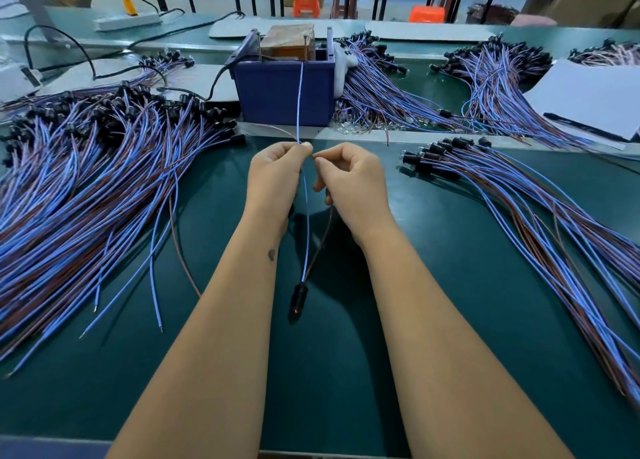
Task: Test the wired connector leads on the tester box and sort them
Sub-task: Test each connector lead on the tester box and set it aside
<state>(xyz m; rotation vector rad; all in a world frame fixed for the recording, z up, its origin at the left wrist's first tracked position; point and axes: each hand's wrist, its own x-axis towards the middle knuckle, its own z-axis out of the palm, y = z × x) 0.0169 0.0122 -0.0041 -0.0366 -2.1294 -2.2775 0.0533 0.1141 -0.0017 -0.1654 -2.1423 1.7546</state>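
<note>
- Hands meet mid-bench: the left hand (273, 178) pinches a blue wire (300, 105) between thumb and fingertip, and the right hand (349, 181) pinches the end of a brown wire (323, 237), its other fingers curled.
- Both wires belong to one lead, whose black connector (298, 299) hangs below the hands, between the forearms, close to the person; a small orange glow shows on it, which I take for a test lamp lit.
- The lead's long axis runs straight away from the person: connector nearest, blue wire going up past the left hand to the tester (289, 41).
- The tester, a brown block with upright pins, sits in a blue bin (282, 95) dead ahead of the hands, beyond them; the blue wire's far end reaches the top of it, though I cannot tell whether it touches a pin.
- The left hand is the nearer to that line; the right holds its wire end just beside it, short of the bin.
- Apart from the tester and a cable running in from the left, I cannot tell what the bin holds.
- A big pile (104, 167) of leads lies left of the hands, a smaller fan (519, 199) to the right, and more heaps lie behind the bin; sorting looks to mean a sideways carry to one of these.
- Which pile takes passes I cannot tell.
</note>
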